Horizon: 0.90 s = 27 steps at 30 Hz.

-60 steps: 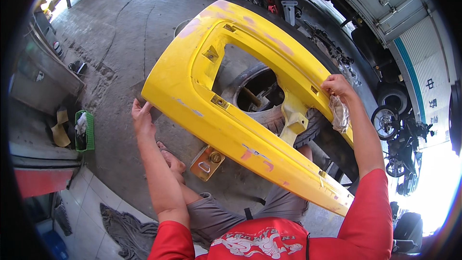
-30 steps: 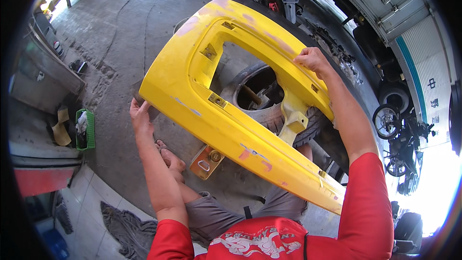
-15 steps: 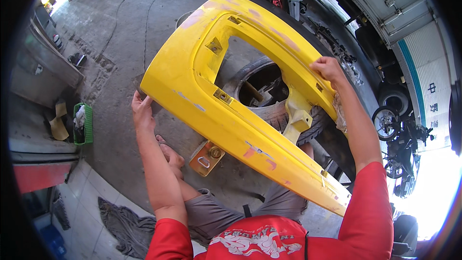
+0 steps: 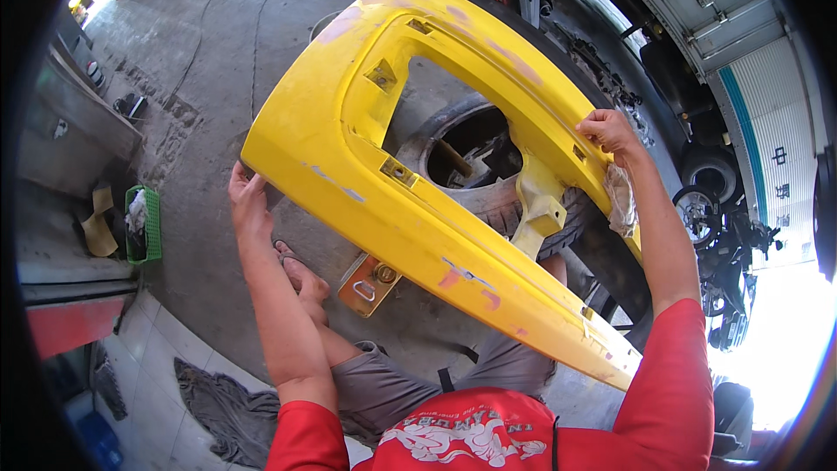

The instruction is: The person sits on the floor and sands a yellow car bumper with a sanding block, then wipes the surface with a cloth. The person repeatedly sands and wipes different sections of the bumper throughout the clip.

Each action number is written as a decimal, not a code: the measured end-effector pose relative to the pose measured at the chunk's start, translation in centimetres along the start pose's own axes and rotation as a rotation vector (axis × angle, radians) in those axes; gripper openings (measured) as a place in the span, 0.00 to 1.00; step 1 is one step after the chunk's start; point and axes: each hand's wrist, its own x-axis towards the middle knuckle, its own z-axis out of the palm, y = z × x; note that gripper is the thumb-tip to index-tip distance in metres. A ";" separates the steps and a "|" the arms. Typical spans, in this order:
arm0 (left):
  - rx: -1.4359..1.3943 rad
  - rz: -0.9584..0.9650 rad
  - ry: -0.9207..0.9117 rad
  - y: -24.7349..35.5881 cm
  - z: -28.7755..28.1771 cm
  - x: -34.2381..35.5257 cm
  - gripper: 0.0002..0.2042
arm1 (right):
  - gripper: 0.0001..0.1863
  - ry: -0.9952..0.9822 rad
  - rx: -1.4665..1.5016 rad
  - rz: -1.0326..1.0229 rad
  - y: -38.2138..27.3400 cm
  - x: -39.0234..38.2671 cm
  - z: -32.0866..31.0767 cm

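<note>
A large yellow vehicle bumper (image 4: pixel 301 135) with pinkish patches and scraped spots lies slanted in front of me, over my thighs and above a tyre (image 4: pixel 475 209). My left hand (image 4: pixel 250 202) grips its left corner; the fingertips are partly hidden by the edge. On the far right rail, the curled fingers of my right hand (image 4: pixel 610 133) hold the bumper's rim. A crumpled piece of clear plastic (image 4: pixel 621 202) clings to the rail beside my right wrist. Through the bumper's opening the tyre shows, with objects inside it.
An orange-brown tin (image 4: pixel 368 285) stands on the floor near my foot. At the left are a green basket (image 4: pixel 150 235) and a grey cloth (image 4: pixel 222 410) on tiles. Cables cross the concrete. Motorcycle parts (image 4: pixel 728 275) and a truck body (image 4: pixel 767 131) are on the right.
The bumper's left end has shifted slightly left, and my left hand has moved with it. My right hand has moved slightly right and nearer to me, still at the rail.
</note>
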 end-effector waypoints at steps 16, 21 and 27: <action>0.063 0.029 -0.008 -0.3 -0.7 0.4 0.21 | 0.09 -0.086 -0.013 0.038 0.3 1.2 -0.6; 0.016 0.016 -0.024 -0.2 -0.1 0.1 0.21 | 0.15 0.121 -0.168 -0.332 3.5 -0.1 -1.8; 0.073 -0.008 0.003 0.3 -1.3 -0.5 0.25 | 0.39 0.492 -0.581 -0.558 14.0 -6.1 -0.9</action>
